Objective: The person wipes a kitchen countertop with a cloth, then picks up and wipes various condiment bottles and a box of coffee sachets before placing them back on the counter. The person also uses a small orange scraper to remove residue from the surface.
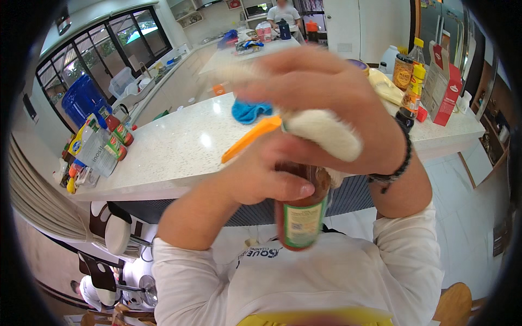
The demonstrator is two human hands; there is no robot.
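Held upright before my chest is a glass bottle of red sauce [302,222] with a green-edged label. My left hand [271,175] grips it around the neck and shoulder, thumb across the front. Above it, my right hand [326,87] is blurred and holds a whitish cloth [326,132] over the bottle's top, which is hidden. Behind my left hand an orange plastic strip or handle [251,138] appears over the white speckled counter [183,150]; its far end is hidden. A crumpled blue cloth [251,112] lies on the counter beyond.
Two red sauce bottles [118,130] and a pouch [96,150] stand at the counter's left. On the right are a jar [403,72], a yellow-capped bottle [414,91] and a red-white carton [442,87]. A person [283,16] is at the far counter; another [89,291] is lower left near stools.
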